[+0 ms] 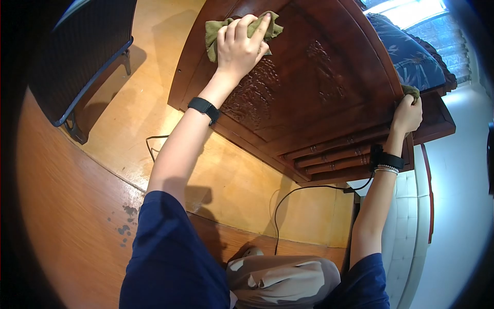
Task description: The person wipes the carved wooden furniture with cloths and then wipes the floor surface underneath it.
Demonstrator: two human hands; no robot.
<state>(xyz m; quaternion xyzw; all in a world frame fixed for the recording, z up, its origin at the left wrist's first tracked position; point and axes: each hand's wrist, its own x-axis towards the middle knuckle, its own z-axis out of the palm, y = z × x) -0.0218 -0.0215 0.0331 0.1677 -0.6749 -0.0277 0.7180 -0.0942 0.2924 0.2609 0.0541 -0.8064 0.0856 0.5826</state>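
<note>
My left hand (241, 45) presses a bunched olive-green cloth (212, 38) against the upper left of a dark, carved wooden bed end panel (303, 72). Its fingers are bent over the fabric, and part of the cloth sticks out on both sides. At the panel's right edge, my right hand (408, 114) is closed around another piece of green cloth (411, 92), touching the wood. The fingers on the far side of that edge are hidden. Carved relief (252, 92) shows just below my left hand.
A dark ribbed panel on feet (87, 56) stands at left. A black cable (288, 198) hangs from my right wrist strap. Blue patterned bedding (406, 54) lies behind the panel, and a white padded board (404, 221) leans at right. Dark wet-looking spots (123, 229) mark the floor.
</note>
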